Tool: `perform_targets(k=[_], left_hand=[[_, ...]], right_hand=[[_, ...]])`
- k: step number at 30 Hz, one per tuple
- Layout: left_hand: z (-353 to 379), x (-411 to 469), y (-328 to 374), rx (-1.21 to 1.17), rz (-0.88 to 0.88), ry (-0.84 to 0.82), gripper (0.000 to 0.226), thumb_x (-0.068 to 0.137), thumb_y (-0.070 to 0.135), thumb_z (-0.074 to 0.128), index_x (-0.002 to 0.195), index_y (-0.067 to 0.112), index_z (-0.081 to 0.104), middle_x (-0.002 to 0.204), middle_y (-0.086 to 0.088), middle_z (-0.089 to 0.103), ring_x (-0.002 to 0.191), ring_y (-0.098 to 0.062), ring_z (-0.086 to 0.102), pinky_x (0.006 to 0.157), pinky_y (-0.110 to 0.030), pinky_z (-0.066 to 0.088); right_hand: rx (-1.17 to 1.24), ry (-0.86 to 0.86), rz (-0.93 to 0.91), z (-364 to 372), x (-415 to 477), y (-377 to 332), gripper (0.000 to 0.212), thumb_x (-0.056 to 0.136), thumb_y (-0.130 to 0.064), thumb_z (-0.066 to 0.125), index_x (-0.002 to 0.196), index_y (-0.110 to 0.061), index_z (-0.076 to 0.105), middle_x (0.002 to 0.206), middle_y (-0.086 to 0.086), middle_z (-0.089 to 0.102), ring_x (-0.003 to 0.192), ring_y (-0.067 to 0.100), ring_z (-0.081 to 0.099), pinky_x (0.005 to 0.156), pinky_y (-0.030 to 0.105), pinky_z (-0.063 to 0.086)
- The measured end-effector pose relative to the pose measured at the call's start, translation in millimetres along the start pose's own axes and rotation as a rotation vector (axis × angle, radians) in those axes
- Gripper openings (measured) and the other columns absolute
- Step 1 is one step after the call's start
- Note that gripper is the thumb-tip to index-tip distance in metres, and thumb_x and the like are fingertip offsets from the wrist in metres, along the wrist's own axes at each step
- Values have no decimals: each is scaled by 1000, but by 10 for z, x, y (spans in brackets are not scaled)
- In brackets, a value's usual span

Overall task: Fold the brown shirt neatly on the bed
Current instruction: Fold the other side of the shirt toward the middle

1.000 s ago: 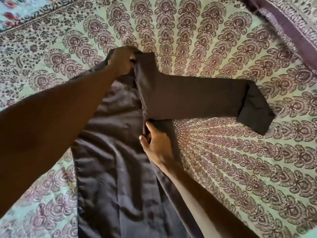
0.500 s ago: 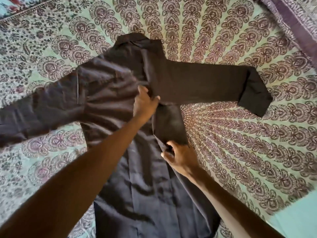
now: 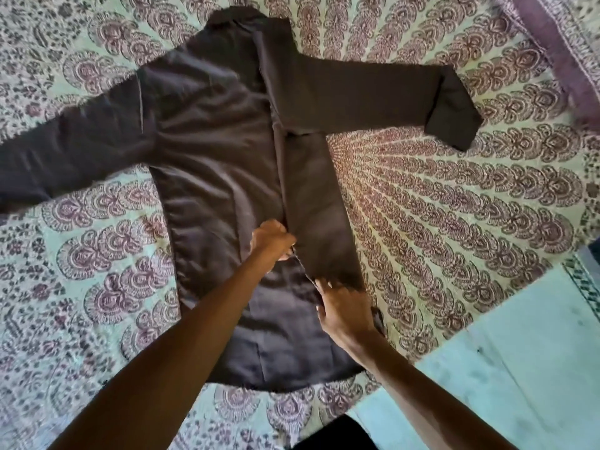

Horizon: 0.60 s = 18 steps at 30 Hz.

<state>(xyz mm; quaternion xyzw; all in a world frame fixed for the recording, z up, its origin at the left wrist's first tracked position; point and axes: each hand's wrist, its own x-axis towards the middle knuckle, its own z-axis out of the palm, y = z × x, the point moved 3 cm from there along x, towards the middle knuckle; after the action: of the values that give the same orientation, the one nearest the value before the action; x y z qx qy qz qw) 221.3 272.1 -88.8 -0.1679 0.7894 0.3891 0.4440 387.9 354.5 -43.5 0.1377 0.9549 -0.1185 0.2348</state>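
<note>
The brown shirt (image 3: 211,164) lies spread flat on the patterned bedspread (image 3: 454,206), collar at the far end and both sleeves stretched out sideways. Its right side panel is folded inward as a darker strip running down the middle. My left hand (image 3: 271,240) pinches the inner edge of that folded strip at mid-length. Lower down, my right hand (image 3: 342,311) holds the strip's bottom end, fingers curled on the cloth. The right sleeve reaches toward the right, cuff bent downward.
A purple-edged patterned cloth (image 3: 558,53) lies at the top right corner. The bed's edge and a pale green floor (image 3: 519,368) show at the lower right. A dark shape (image 3: 328,433) sits at the bottom centre.
Both hands have slid down the folded strip toward the hem: the left from the collar to mid-body, the right to the strip's lower end. The view has pulled back.
</note>
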Motion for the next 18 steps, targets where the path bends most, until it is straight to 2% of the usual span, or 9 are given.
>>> perform_targets(k=[2, 5, 8, 10, 14, 16, 18], left_hand=[[66, -179, -167, -14, 10, -40, 25, 79, 4, 67, 68, 18, 49, 66, -10, 64, 50, -15, 62, 61, -33, 58], [174, -315, -468, -31, 18, -101, 27, 84, 7, 69, 70, 19, 48, 65, -6, 62, 43, -8, 60, 50, -24, 54], [272, -456, -678, -32, 23, -120, 27, 85, 10, 69, 70, 19, 48, 65, -4, 62, 40, -3, 59, 52, -23, 54], [330, -488, -803, -27, 28, -133, 27, 85, 8, 68, 69, 19, 49, 68, -4, 63, 42, -4, 60, 53, -25, 55], [434, -560, -1049, -37, 1, -169, 28, 87, 3, 63, 71, 19, 47, 77, -7, 63, 41, -3, 62, 43, -21, 53], [472, -594, -1134, -69, -2, -168, 28, 89, 0, 59, 72, 18, 47, 73, -6, 59, 38, -2, 60, 43, -21, 53], [503, -631, -1195, -98, 23, -183, 26, 90, 1, 58, 73, 18, 47, 72, -5, 59, 40, -2, 61, 47, -21, 54]], right_hand=[[-38, 24, 21, 82, -204, -13, 45, 65, -24, 78, 107, -23, 63, 78, -3, 72, 61, 17, 69, 54, 28, 53], [-10, 74, 36, 224, -474, -56, 48, 62, -15, 81, 106, -22, 64, 83, -3, 74, 68, 17, 70, 64, 30, 55], [-14, 141, 47, 381, -674, -120, 57, 54, -13, 82, 107, -19, 64, 90, 1, 73, 81, 23, 68, 76, 38, 53], [-12, 173, 70, 460, -756, -151, 62, 50, -10, 80, 109, -19, 62, 91, 3, 71, 85, 26, 64, 77, 41, 51], [-6, 165, 184, 605, -948, -58, 77, 49, -11, 80, 120, -17, 53, 105, 9, 62, 96, 30, 57, 83, 46, 48], [32, 170, 302, 672, -1032, 117, 74, 51, -11, 82, 120, -15, 52, 107, 10, 60, 99, 30, 57, 84, 46, 49], [70, 214, 377, 743, -1112, 305, 60, 57, -7, 79, 111, -14, 56, 103, 8, 62, 94, 28, 58, 79, 41, 50]])
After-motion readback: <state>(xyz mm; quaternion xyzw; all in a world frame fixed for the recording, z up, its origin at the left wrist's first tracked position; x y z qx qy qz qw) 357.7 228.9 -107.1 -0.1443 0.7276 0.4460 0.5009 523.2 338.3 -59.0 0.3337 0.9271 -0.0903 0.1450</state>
